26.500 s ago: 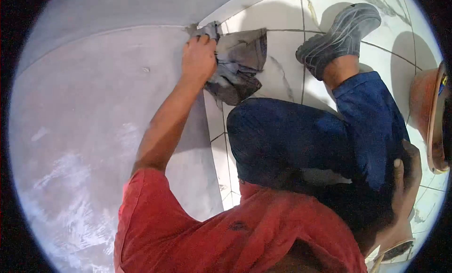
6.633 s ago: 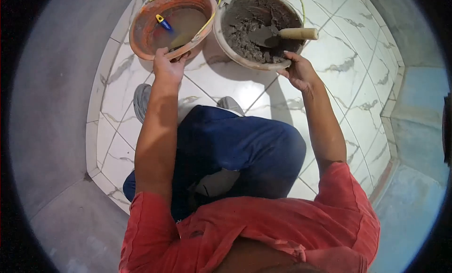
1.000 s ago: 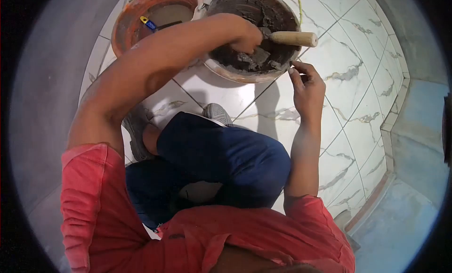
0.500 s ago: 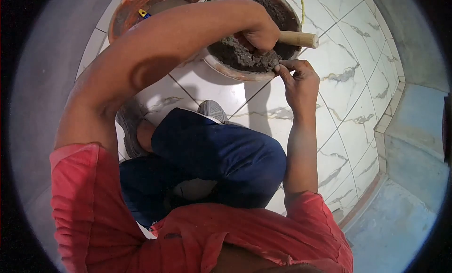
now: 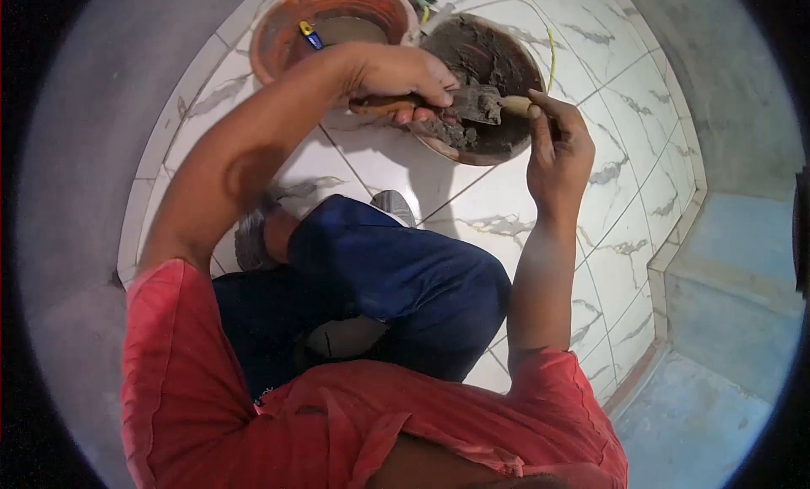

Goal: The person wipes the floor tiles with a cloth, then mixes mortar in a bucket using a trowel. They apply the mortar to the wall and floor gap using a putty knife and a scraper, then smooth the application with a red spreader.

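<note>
My left hand (image 5: 409, 80) is closed around a brown wooden handle (image 5: 381, 106) at the near left side of a round basin (image 5: 460, 156) with grey mortar (image 5: 472, 50). Beside its fingers is a flat, mortar-smeared blade (image 5: 477, 105) over the basin. From the blade's right side, a pale wooden handle (image 5: 516, 107) points right. My right hand (image 5: 561, 139) pinches the end of this pale handle between thumb and fingers at the basin's right rim. Whether the two handles belong to separate tools is partly hidden by my left hand.
Left of the mortar basin stands a reddish basin (image 5: 266, 46) with murky liquid and a blue-yellow object (image 5: 310, 35) inside. A yellow strand (image 5: 552, 59) lies on the white marbled tiles (image 5: 629, 177). Low walls border the floor; my shoe (image 5: 394, 207) is below the basins.
My left hand has moved left and turned, exposing the brown handle and blade. My right hand has shifted from the basin's near rim to the pale handle. The view has shifted slightly.
</note>
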`<state>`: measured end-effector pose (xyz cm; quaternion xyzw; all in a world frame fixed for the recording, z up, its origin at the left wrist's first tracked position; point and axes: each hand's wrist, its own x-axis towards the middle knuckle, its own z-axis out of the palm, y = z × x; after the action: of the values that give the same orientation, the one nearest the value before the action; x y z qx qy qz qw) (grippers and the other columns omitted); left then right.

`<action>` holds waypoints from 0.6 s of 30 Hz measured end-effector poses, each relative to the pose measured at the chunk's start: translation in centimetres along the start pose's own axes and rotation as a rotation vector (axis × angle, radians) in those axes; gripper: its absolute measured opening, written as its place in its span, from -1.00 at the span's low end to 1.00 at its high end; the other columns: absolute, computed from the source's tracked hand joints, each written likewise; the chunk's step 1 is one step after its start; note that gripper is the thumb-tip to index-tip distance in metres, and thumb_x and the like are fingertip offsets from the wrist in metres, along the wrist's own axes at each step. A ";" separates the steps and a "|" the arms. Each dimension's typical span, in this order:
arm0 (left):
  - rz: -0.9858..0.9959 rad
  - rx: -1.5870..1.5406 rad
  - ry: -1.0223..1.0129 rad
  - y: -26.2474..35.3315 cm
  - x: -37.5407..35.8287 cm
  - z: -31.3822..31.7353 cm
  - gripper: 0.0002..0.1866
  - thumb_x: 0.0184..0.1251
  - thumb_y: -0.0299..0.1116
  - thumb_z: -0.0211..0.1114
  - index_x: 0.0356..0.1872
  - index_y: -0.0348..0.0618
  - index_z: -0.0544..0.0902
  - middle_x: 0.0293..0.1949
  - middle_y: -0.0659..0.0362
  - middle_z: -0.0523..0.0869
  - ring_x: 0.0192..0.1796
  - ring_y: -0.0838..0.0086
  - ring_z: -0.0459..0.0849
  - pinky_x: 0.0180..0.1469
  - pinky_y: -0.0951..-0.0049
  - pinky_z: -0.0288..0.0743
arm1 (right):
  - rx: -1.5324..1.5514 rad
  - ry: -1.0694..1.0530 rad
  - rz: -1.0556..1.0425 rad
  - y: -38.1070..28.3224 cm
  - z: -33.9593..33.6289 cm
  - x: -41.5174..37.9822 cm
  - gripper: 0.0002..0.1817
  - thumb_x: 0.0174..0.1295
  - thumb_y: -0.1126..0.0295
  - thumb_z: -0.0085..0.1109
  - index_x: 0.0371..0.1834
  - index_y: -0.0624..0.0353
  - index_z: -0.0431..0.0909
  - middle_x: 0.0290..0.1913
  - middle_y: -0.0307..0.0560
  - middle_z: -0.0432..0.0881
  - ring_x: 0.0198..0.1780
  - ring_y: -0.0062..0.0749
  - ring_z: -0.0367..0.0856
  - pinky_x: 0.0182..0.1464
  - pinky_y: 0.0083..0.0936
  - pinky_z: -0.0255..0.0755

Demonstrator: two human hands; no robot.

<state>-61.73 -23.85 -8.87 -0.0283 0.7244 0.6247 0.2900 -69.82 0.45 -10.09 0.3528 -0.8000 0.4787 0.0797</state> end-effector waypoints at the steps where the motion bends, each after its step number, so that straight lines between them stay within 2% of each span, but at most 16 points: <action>1: 0.007 -0.003 0.024 -0.9 -1.1 0.3 -0.74 0.43 -0.25 0.15 -0.10 -0.25 0.57 -0.49 0.28 0.57 -0.58 0.65 0.50 -0.56 0.64 0.40 | 0.008 -0.010 -0.021 -1.0 0.0 -0.1 -0.84 0.24 0.44 0.28 -0.17 0.24 0.70 -0.19 0.07 0.70 -0.20 -0.20 0.67 -0.10 -0.41 0.51; 3: 0.160 -0.335 0.096 -4.8 -3.2 0.8 -0.69 0.45 -0.22 0.16 0.00 -0.27 0.58 -0.40 0.22 0.61 -0.48 0.63 0.57 -0.51 0.61 0.49 | 0.063 0.077 0.011 -2.9 1.0 -0.4 -0.84 0.27 0.43 0.26 -0.16 0.28 0.69 -0.19 0.05 0.71 -0.17 -0.30 0.67 -0.05 -0.47 0.49; 5: 0.213 -0.504 0.283 -6.9 -6.9 2.7 -0.68 0.50 -0.24 0.14 0.06 -0.28 0.56 -0.28 0.18 0.63 -0.40 0.57 0.59 -0.41 0.53 0.60 | 0.240 0.041 0.081 -4.4 3.2 -1.8 -0.80 0.30 0.40 0.25 -0.14 0.32 0.66 -0.17 -0.03 0.70 -0.10 -0.41 0.62 0.03 -0.50 0.46; 6: 0.220 -0.645 0.399 -7.8 -8.7 4.2 -0.69 0.51 -0.26 0.11 0.06 -0.28 0.55 -0.26 0.19 0.63 -0.39 0.55 0.59 -0.39 0.49 0.62 | 0.290 -0.022 0.125 -5.9 4.9 -3.0 -0.77 0.32 0.38 0.24 -0.09 0.33 0.64 -0.15 -0.04 0.69 -0.09 -0.41 0.60 0.06 -0.49 0.45; 8: 0.400 -0.926 0.508 -10.4 -12.0 6.6 -0.70 0.54 -0.26 0.08 0.08 -0.27 0.54 -0.21 0.19 0.62 -0.30 0.52 0.60 -0.30 0.42 0.65 | 0.428 -0.194 0.176 -8.9 8.8 -5.6 -0.72 0.36 0.36 0.22 0.01 0.33 0.58 -0.08 -0.04 0.66 -0.04 -0.39 0.58 0.10 -0.47 0.43; 9: 0.414 -0.940 0.557 -12.1 -13.6 7.5 -0.70 0.54 -0.26 0.08 0.08 -0.27 0.54 -0.21 0.19 0.62 -0.30 0.52 0.60 -0.30 0.42 0.65 | 0.513 -0.291 0.188 -10.1 11.0 -7.0 -0.69 0.38 0.34 0.20 0.06 0.33 0.54 -0.04 -0.02 0.63 -0.01 -0.37 0.57 0.13 -0.45 0.42; 11: 0.476 -1.153 0.753 -15.2 -15.9 9.0 -0.73 0.55 -0.29 0.07 0.08 -0.23 0.54 -0.17 0.18 0.64 -0.22 0.49 0.61 -0.18 0.38 0.64 | 0.519 -0.467 0.174 -12.8 15.6 -9.2 -0.59 0.41 0.29 0.16 0.20 0.33 0.45 0.11 0.07 0.55 0.15 -0.27 0.51 0.21 -0.33 0.40; 12: 0.511 -1.198 0.800 -17.0 -17.4 9.2 -0.78 0.53 -0.33 0.09 0.04 -0.20 0.56 -0.16 0.18 0.65 -0.20 0.47 0.61 -0.05 0.38 0.60 | 0.538 -0.541 0.169 -14.8 17.7 -9.9 -0.53 0.43 0.24 0.13 0.26 0.33 0.41 0.16 0.12 0.53 0.20 -0.23 0.48 0.24 -0.32 0.38; 13: 0.527 -1.216 0.818 -18.8 -18.6 9.3 -0.78 0.53 -0.33 0.09 0.04 -0.20 0.56 -0.16 0.18 0.65 -0.20 0.47 0.61 -0.05 0.38 0.60 | 0.554 -0.615 0.170 -16.7 19.7 -10.7 -0.48 0.45 0.20 0.09 0.32 0.34 0.37 0.21 0.17 0.50 0.26 -0.19 0.46 0.27 -0.30 0.36; 15: 0.625 -1.262 1.024 -21.9 -21.0 9.1 -0.81 0.51 -0.36 0.13 0.02 -0.16 0.57 -0.17 0.19 0.65 -0.20 0.45 0.62 -0.04 0.42 0.57 | 0.587 -0.747 0.183 -19.6 23.8 -12.1 -0.40 0.48 0.11 0.00 0.41 0.34 0.28 0.32 0.24 0.41 0.34 -0.11 0.38 0.34 -0.29 0.28; 16: 0.632 -1.299 1.055 -23.2 -22.6 8.8 -0.86 0.47 -0.37 0.18 -0.03 -0.10 0.56 -0.19 0.21 0.65 -0.18 0.48 0.62 -0.07 0.44 0.55 | 0.509 -0.838 0.078 -19.3 26.1 -12.4 -0.36 0.50 0.05 -0.06 0.45 0.33 0.23 0.38 0.24 0.34 0.39 -0.09 0.32 0.39 -0.29 0.22; 17: 0.643 -1.309 1.058 -24.2 -24.4 8.8 -0.86 0.47 -0.37 0.18 -0.03 -0.10 0.56 -0.19 0.21 0.65 -0.18 0.48 0.62 -0.07 0.44 0.55 | 0.551 -0.892 0.071 -20.6 27.8 -13.4 -0.31 0.50 0.02 -0.07 0.47 0.34 0.17 0.37 0.21 0.34 0.39 -0.09 0.32 0.42 -0.29 0.16; 18: 0.574 -1.272 1.145 -25.4 -26.0 8.3 -0.87 0.46 -0.38 0.21 -0.06 -0.08 0.55 -0.20 0.23 0.65 -0.17 0.50 0.62 -0.08 0.45 0.54 | 0.611 -0.938 0.059 -21.7 29.7 -14.1 -0.31 0.50 0.01 -0.09 0.50 0.29 0.14 0.35 0.19 0.35 0.36 -0.10 0.35 0.38 -0.28 0.22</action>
<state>-26.73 -30.03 -20.04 -0.3082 0.2550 0.8461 -0.3524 -39.25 -23.50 -16.95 0.5124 -0.5842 0.4825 -0.4041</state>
